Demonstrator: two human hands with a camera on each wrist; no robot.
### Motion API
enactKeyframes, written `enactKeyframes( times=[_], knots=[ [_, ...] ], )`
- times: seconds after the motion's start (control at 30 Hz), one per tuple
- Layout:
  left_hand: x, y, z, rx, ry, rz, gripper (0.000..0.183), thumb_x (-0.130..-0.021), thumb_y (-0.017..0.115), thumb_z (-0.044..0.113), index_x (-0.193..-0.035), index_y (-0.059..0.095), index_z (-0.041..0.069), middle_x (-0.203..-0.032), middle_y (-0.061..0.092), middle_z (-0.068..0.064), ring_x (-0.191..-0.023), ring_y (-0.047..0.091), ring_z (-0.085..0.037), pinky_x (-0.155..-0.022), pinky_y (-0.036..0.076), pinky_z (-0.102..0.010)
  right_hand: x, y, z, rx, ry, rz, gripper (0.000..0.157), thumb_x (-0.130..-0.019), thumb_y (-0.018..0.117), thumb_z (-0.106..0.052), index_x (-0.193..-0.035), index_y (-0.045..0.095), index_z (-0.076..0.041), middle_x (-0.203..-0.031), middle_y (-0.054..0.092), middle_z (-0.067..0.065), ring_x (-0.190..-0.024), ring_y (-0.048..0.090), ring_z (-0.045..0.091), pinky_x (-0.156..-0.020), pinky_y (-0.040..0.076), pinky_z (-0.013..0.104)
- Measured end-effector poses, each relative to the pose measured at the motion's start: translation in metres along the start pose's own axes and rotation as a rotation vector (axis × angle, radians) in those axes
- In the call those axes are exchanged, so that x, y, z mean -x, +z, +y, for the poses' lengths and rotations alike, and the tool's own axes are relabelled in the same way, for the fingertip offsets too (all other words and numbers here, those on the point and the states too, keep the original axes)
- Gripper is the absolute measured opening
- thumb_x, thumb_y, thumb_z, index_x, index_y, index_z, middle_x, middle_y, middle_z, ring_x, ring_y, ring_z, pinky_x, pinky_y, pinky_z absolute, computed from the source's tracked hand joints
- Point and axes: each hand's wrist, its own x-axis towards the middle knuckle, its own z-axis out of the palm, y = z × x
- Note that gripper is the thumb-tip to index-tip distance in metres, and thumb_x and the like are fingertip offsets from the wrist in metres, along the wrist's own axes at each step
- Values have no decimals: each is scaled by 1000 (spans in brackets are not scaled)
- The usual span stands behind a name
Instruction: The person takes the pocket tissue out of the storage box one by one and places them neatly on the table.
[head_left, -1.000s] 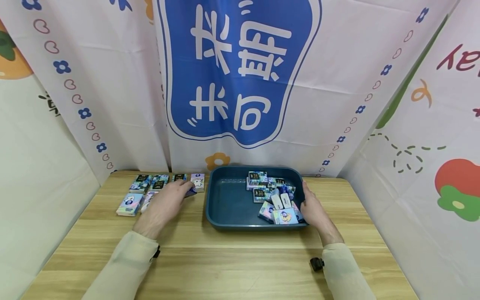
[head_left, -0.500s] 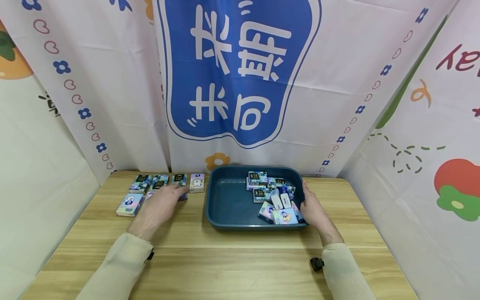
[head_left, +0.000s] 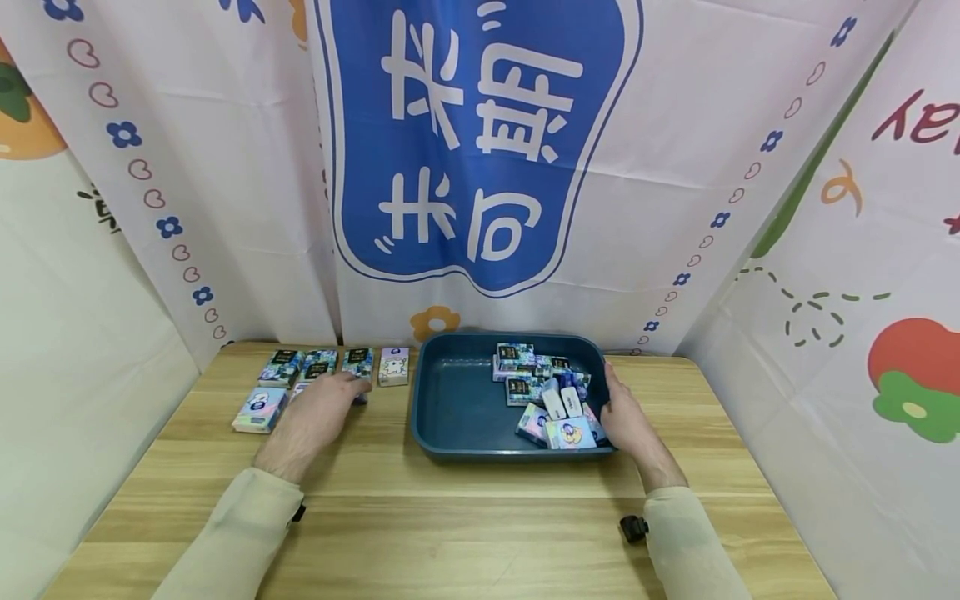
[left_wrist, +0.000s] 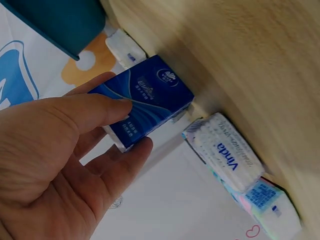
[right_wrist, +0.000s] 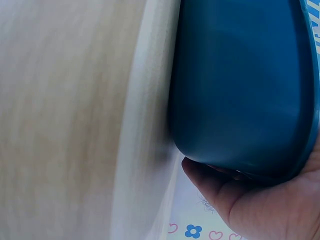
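Note:
My left hand (head_left: 318,414) pinches a dark blue tissue pack (left_wrist: 145,97) between thumb and fingers. In the head view the hand is at the left group of packs and mostly covers that pack. Right in front of it lies a blue floral pack (head_left: 358,360), with a white-and-lilac pack (head_left: 393,367) to its right. The left wrist view shows a Vinda tissue pack (left_wrist: 227,152) beside the held one. My right hand (head_left: 628,417) grips the right end of a teal plastic tray (head_left: 461,454), its fingers against the outer wall in the right wrist view.
Several tissue packs (head_left: 525,389) lie in the tray's right half. Left of my left hand are two floral packs (head_left: 282,367) and a pastel pack (head_left: 259,409). The wooden table (head_left: 450,533) meets a printed curtain (head_left: 247,275) at the back.
My left hand has moved left with the dark blue tissue pack, from near the white-and-lilac pack to just below the floral pack. My right hand and the tray have stayed still.

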Motion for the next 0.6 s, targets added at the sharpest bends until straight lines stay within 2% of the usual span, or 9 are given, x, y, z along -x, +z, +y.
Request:
enactKeyframes(
  times=[0.17, 0.3, 0.6],
  knots=[
    [1, 4, -2, 29, 9, 33, 37, -104, 68, -16, -132, 84, 1, -133, 86, -24, -119, 84, -48, -106, 70, -62, 0, 0, 0, -2, 4, 0, 81, -114, 33, 8, -187, 0, -1, -194, 8, 34, -181, 15, 57, -149, 14, 69],
    [2, 5, -2, 55, 7, 34, 37, -106, 66, -14, -133, 85, 2, -133, 87, -22, -120, 84, -47, -106, 71, -62, 0, 0, 0, -4, 6, -1, 81, -114, 34, 8, -187, 0, 0, -194, 7, 34, -181, 14, 57, -149, 14, 69],
    [4, 0, -1, 39, 20, -44, 37, -104, 70, -13, -134, 84, 3, -143, 82, -25, -128, 80, -50, -111, 68, -64, 1, 0, 1, -7, -1, 3, 82, -114, 35, 8, -187, -2, -1, -193, 11, 37, -180, 17, 58, -149, 15, 70]
  ],
)
